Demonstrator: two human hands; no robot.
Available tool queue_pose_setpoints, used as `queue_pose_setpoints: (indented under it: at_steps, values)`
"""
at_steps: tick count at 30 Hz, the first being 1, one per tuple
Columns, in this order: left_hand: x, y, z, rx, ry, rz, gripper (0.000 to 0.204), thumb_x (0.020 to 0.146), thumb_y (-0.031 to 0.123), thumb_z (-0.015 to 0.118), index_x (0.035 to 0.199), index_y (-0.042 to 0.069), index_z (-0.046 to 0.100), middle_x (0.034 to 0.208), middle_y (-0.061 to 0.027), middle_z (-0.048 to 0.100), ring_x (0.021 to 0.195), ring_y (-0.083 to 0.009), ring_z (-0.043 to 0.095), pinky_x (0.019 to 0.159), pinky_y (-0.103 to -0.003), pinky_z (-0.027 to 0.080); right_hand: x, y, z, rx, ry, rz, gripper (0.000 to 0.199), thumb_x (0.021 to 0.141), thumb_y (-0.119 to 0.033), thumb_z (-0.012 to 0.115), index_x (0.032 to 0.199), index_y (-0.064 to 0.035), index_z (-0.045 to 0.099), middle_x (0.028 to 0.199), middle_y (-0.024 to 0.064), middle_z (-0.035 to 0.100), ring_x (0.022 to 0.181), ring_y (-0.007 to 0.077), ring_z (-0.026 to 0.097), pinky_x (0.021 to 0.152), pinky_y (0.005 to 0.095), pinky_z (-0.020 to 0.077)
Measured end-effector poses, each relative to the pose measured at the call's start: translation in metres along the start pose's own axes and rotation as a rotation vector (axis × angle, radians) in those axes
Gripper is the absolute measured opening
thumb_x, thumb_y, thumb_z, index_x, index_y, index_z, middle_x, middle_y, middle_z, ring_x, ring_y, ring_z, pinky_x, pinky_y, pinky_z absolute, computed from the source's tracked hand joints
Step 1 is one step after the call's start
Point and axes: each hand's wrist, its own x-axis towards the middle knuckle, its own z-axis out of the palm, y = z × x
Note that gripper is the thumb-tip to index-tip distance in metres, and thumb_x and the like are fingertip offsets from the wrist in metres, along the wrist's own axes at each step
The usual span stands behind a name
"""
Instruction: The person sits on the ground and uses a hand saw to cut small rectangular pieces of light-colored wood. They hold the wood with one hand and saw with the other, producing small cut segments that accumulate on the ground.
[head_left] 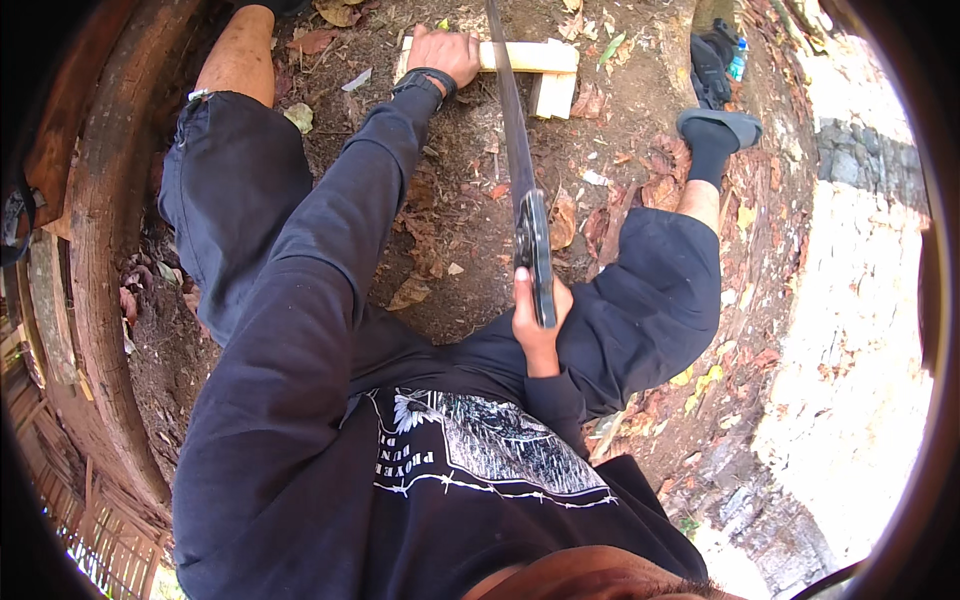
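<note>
A pale wooden stick [520,56] lies on bare, leaf-strewn ground, well ahead of a person sitting or crouching, seen from above. Its long axis runs left to right across the view, and it rests crosswise on a short pale wood block [553,95] lying under its right end.

The left hand [443,52], arm stretched far forward, presses down on the stick's left end with fingers curled over it. A dark wristband sits at that wrist.

The right hand [537,318] is close to the body, closed tight around the dark handle of a long machete [518,150]. The blade points away from the person, crossing over the stick roughly at right angles, just to the right of the left hand. Whether the blade touches the wood cannot be told.

The left hand is the one at the stick; the right is well back from it.

The person wears dark long sleeves, dark shorts, and a grey sandal [722,124] over a dark sock. At the upper right, a small blue-capped bottle [738,58] lies beside a dark bag [708,68]. A curved wooden beam [95,250] borders the left side.
</note>
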Motion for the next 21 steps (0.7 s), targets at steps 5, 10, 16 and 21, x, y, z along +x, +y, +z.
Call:
queue_pose_setpoints:
  at_steps: [5,10,16,21]
  values:
    - [0.0,0.003,-0.007,-0.001,-0.046,0.078,0.055,0.114,0.039,0.038,0.096,0.012,0.082,0.081,-0.0161,0.076,0.085,-0.034,0.072,0.1,-0.053,0.043,0.021,0.004,0.0,-0.06,-0.003,-0.107,0.01,0.1,-0.006,0.074,0.096,0.0027,0.073,0.062,0.0019,0.056,0.054,0.0085,0.052,0.054,0.0312,0.0433]
    - [0.003,0.002,-0.002,0.012,-0.001,0.103,0.057,0.115,0.042,0.033,0.102,0.011,0.079,0.079,-0.0175,0.074,0.08,-0.0351,0.071,0.094,-0.05,0.044,0.117,0.016,0.064,0.157,0.05,-0.073,0.021,0.102,-0.01,0.074,0.085,0.0008,0.068,0.065,0.0005,0.061,0.057,0.0082,0.053,0.054,0.0304,0.0417]
    - [0.0,0.008,-0.008,0.022,-0.046,0.001,0.056,0.114,0.04,0.036,0.097,0.012,0.082,0.08,-0.0176,0.075,0.079,-0.0345,0.072,0.094,-0.051,0.044,0.036,0.016,0.03,0.173,0.022,0.099,0.015,0.102,-0.009,0.074,0.094,0.0027,0.071,0.065,0.0002,0.059,0.058,0.0086,0.054,0.056,0.0302,0.0434]
    - [0.0,0.005,0.004,0.019,-0.014,0.029,0.056,0.115,0.04,0.035,0.098,0.012,0.081,0.077,-0.0159,0.073,0.076,-0.0353,0.071,0.093,-0.052,0.044,-0.04,-0.006,-0.013,-0.006,0.003,0.046,0.013,0.1,-0.008,0.074,0.097,0.0045,0.074,0.063,0.0027,0.058,0.055,0.0093,0.056,0.054,0.0314,0.0433]
